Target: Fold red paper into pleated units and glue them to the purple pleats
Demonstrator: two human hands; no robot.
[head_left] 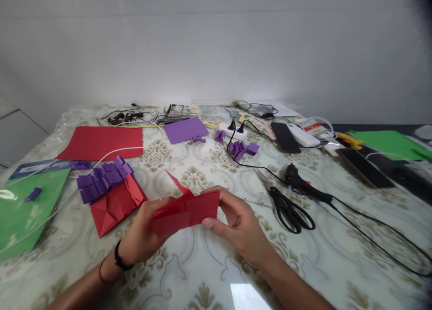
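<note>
A folded red paper piece (186, 212) is held just above the patterned table (209, 265), near its front middle. My left hand (143, 233) grips its left end with curled fingers; a dark band is on that wrist. My right hand (236, 222) pinches its right end between thumb and fingers. To the left lies a stack of folded red paper (116, 204) with a row of folded purple pieces (103, 177) on top of it.
Black scissors (290, 211) and a black glue gun (303, 184) with its cord lie to the right. Red sheet (101, 141), purple sheet (185, 129) and green sheets (20, 206) lie about. A white power strip (232, 131), phones and cables crowd the back.
</note>
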